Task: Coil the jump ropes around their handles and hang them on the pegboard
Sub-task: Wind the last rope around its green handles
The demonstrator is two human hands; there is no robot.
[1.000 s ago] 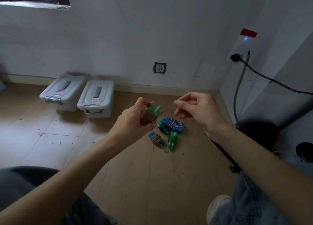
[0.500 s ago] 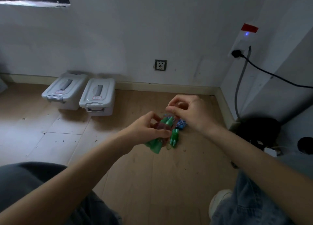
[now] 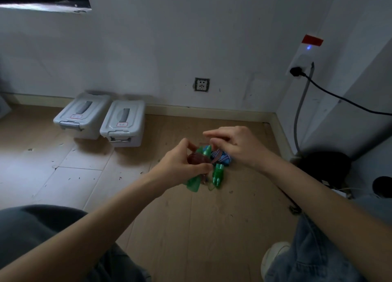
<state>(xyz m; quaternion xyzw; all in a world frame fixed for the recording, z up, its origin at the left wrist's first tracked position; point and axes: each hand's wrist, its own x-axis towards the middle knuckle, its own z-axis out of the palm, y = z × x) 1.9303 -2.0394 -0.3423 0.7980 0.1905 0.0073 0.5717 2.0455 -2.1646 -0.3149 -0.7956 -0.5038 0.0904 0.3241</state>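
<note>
Floor [image 3: 191, 228]: pale wood boards, filling the lower and centre frame; I sit on it, knees at both lower corners.

Storage boxes [image 3: 101, 120]: two grey lidded ones, side by side against the wall, left of centre. Not part of the job.

Pegboard: not in view; hanging is not yet possible from here, as I judge it.

My left hand [image 3: 180, 165]: centre frame, fingers curled round the green handles [image 3: 199, 167] of the jump rope in hand. The handles lie together, long axis running from lower left to upper right, tips toward my right hand.

Reddish-brown rope coil [image 3: 196, 158]: wound round the middle of those handles, under my left thumb.

My right hand [image 3: 235, 146]: just right of and above the bundle, thumb and forefinger pinched, apparently on the loose rope end, though the strand is too thin to confirm. It is the nearer hand to the handle tips, so the next wrap should pass over that upper-right end.

Finished ropes [image 3: 220, 157]: a blue-patterned bundle and another green-handled one [image 3: 218, 173] on the floor, directly beneath my hands, partly hidden.
</note>
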